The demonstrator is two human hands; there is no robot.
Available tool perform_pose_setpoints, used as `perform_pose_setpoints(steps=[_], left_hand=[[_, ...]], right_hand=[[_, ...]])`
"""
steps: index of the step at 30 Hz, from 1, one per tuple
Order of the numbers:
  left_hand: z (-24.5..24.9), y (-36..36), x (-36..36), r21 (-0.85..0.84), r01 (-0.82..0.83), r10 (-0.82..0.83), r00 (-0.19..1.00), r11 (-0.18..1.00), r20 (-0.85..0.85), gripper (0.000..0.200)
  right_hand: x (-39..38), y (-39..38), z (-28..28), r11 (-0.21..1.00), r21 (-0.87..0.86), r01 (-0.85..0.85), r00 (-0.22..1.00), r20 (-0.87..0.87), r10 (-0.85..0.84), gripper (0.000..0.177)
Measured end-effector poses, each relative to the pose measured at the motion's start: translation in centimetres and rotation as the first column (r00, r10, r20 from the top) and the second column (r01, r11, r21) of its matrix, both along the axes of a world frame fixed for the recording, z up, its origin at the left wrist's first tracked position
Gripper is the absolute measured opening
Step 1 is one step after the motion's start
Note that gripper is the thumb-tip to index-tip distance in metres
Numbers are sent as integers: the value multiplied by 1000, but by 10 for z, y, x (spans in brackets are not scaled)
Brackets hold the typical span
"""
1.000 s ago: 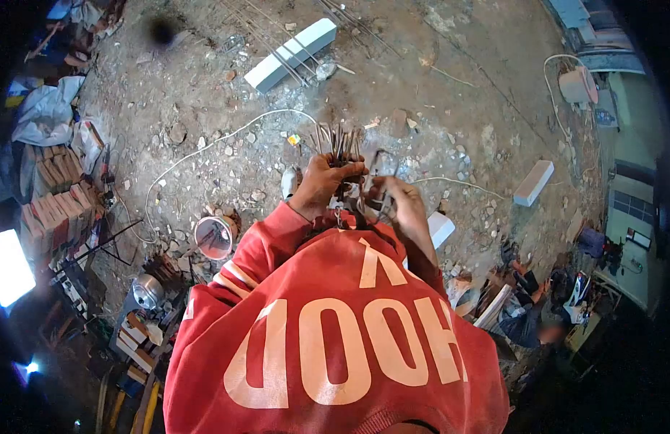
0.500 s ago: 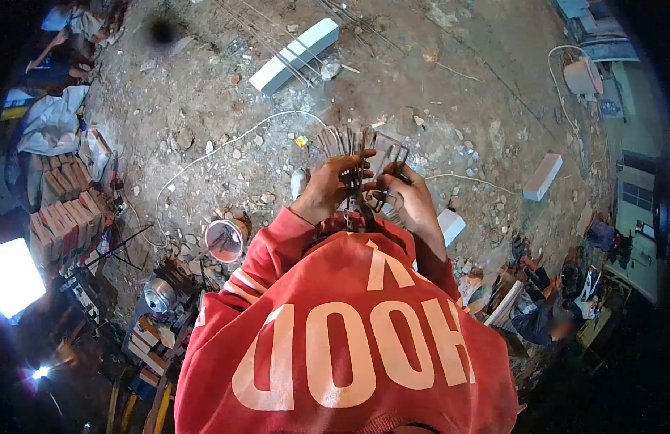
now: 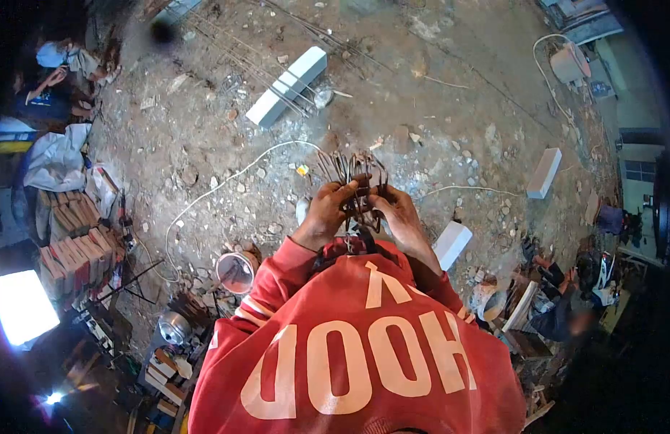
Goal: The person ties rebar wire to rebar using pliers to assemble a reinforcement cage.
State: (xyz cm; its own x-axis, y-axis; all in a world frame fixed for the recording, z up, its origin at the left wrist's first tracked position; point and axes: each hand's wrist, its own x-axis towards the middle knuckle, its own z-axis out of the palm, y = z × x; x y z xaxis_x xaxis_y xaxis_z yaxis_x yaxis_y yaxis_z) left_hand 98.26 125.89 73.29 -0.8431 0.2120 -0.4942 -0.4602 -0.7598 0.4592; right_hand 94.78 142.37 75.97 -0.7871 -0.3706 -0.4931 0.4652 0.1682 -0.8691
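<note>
Bundle of bent steel rods point(image 3: 358, 172) held out in front of a red hoodie point(image 3: 349, 340), above rubble-strewn ground point(image 3: 436, 116). Left hand point(image 3: 326, 215) is wrapped round the bundle's near end, fingers curled over the rods. Right hand point(image 3: 397, 214) closes on it from the other side, fingertips pinching the rods; the two hands nearly meet. Rod ends fan out away from the body. On the ground: white cable point(image 3: 226, 177) curving past, long white block point(image 3: 286, 87) farther off, smaller white block point(image 3: 452, 244) near the right forearm, stacked bricks point(image 3: 78, 249) to the left.
</note>
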Motion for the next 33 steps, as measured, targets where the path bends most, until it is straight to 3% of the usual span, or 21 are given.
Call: perform_pose_setpoints(steps=[3, 5, 6, 7, 8, 11, 13, 15, 16, 17, 19, 20, 21, 23, 27, 31, 33], left_hand=[[-10, -5, 2, -15, -54, 54, 998, 998, 6, 30], [-21, -6, 2, -20, -104, 103, 994, 994, -22, 28], [-20, -8, 1, -175, -69, 60, 996, 982, -59, 30], [-19, -11, -1, -73, -99, 97, 995, 992, -32, 35], [-17, -15, -2, 27, -131, 131, 991, 991, 0, 39], [-4, -16, -4, 53, -142, 143, 990, 988, 0, 46], [-4, -13, -7, 94, -148, 151, 988, 985, -26, 46], [3, -4, -8, -21, -125, 125, 992, 992, -15, 44], [0, 3, -7, -16, -157, 157, 988, 987, 3, 37], [-4, 8, -5, -15, -156, 156, 988, 988, 0, 37], [-14, 13, -5, -88, -81, 84, 996, 993, 30, 27], [-18, 18, -5, -129, -142, 143, 990, 981, -2, 22], [-19, 19, -8, -131, -154, 152, 988, 979, -24, 22], [-18, 20, -5, -147, -173, 177, 984, 974, 19, 22], [-39, 18, 4, -360, -69, 53, 997, 931, -54, 24], [-42, 15, 4, -245, -84, 86, 996, 966, -3, 27], [-54, 15, 3, -190, -119, 125, 992, 975, 25, 31]], right_hand=[[2, 9, -13, 995, -80, 60, 996, -57, -64, 18], [3, 18, -21, 985, -105, 135, 991, 32, -132, 24], [-1, 24, -25, 946, -255, 199, 974, 158, -162, 25], [-5, 29, -28, 880, -388, 275, 944, 284, -170, 27], [-7, 34, -30, 852, -432, 295, 943, 276, -187, 28], [-7, 32, -5, 820, -461, 340, 913, 370, -171, 30], [-7, 28, -11, 870, -359, 337, 913, 352, -208, 25], [-3, 16, -9, 947, -272, 169, 981, 143, -134, 17], [-3, 4, 6, 992, -81, 97, 995, 18, -96, 20], [-1, 1, -1, 992, -81, 98, 995, 15, -97, 20], [-6, -14, -6, 978, 197, -66, 930, -343, 132, 26], [-5, -18, -3, 983, 181, -30, 894, -435, 107, 29], [-6, -21, 2, 952, 303, -34, 868, -464, 179, 27], [-4, -19, -12, 943, 332, -10, 849, -495, 183, 26], [-4, 1, -31, 944, 288, -160, 918, -309, 250, 25], [-12, 37, -29, 968, 128, -216, 960, -151, 235, 23], [-17, 50, -48, 992, -127, -6, 995, 101, 19, 21]])
